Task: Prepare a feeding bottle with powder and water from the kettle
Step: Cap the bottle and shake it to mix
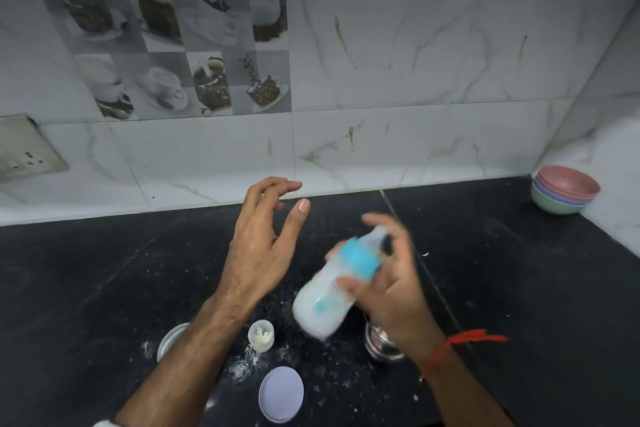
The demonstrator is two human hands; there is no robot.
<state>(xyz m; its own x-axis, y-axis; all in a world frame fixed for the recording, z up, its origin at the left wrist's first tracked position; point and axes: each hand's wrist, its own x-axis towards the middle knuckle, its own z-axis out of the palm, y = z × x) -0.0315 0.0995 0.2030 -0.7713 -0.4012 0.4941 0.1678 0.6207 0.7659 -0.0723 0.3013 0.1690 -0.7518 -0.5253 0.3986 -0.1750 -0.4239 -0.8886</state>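
The right hand (388,274) grips a blurred feeding bottle (332,291), tilted, milky white inside, with a blue collar; the left hand (263,239) hovers beside it, fingers apart and empty. No writing on the bottle can be read.

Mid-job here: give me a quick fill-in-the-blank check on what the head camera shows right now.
1. The translucent feeding bottle with the blue collar is held in the ____ hand.
2. The left hand holds ____.
3. The stack of pastel bowls sits in the far ____ corner of the black stone counter.
4. Spilled white powder lies beside the round ____ lid.

Missing words: right; nothing; right; white
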